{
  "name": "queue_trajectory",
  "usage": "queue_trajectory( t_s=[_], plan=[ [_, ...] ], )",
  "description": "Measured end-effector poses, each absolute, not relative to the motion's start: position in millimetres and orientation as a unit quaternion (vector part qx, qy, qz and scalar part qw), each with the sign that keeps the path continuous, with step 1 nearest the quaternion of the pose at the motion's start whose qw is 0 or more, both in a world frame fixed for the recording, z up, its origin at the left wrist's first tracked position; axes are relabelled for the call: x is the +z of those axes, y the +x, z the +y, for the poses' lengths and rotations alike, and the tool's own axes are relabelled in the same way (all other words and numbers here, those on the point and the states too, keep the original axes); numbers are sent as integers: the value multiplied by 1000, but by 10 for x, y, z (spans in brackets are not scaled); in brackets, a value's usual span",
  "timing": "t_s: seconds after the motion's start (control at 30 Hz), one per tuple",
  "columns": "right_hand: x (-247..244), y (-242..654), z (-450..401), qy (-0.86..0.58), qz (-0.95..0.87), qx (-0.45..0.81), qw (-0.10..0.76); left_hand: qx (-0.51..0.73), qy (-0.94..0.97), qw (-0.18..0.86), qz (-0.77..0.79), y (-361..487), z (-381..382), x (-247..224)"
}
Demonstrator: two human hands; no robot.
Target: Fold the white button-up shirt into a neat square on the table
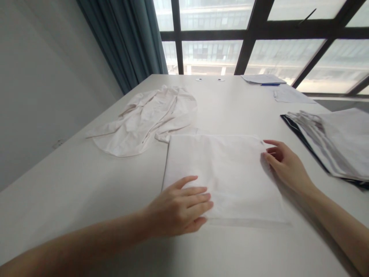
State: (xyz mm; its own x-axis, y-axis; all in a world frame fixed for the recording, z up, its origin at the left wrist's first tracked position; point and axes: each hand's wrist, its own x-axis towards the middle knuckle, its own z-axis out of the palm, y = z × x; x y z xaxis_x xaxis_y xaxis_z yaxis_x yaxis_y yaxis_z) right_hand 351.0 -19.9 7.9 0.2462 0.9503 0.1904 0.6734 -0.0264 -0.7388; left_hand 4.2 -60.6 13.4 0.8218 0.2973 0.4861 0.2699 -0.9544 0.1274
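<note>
A folded white cloth (236, 173) lies as a flat, neat rectangle on the white table (115, 184) in front of me. My left hand (183, 207) rests palm down on its lower left part, fingers stretched out and slightly spread. At the upper right edge of the cloth is my right hand (285, 165). Its thumb and forefinger are apart at the border, and the other fingers curl loosely. A crumpled white garment (152, 119) with seams lies spread out beyond the cloth's far left corner, close against it.
On the right, a stack of folded white fabric (343, 138) lies on a dark sheet (305, 144). Papers (262, 79) and a blue pen (270, 84) are at the far end. A wall, a blue curtain (127, 38) and windows border the table.
</note>
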Motion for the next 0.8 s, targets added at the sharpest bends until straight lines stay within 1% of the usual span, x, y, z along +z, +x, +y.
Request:
queue_trajectory(
  t_s=[0.07,0.13,0.37,0.57,0.67,0.8],
  plan=[
    [122,3474,-221,-685,-589,192,383,284,948,-21,146,55,-647,151],
    [156,3453,-239,-687,-593,199,371,287,945,-47,148,68,-677,176],
    [174,3505,-235,-684,-607,234,331,315,932,-63,167,92,-719,242],
    [222,3534,-214,-657,-663,214,287,319,939,-51,121,46,-691,294],
    [235,3543,-215,-648,-674,222,275,303,948,-13,93,44,-652,279],
    [199,3539,-223,-651,-671,210,285,302,934,138,134,15,-494,238]
  ],
)
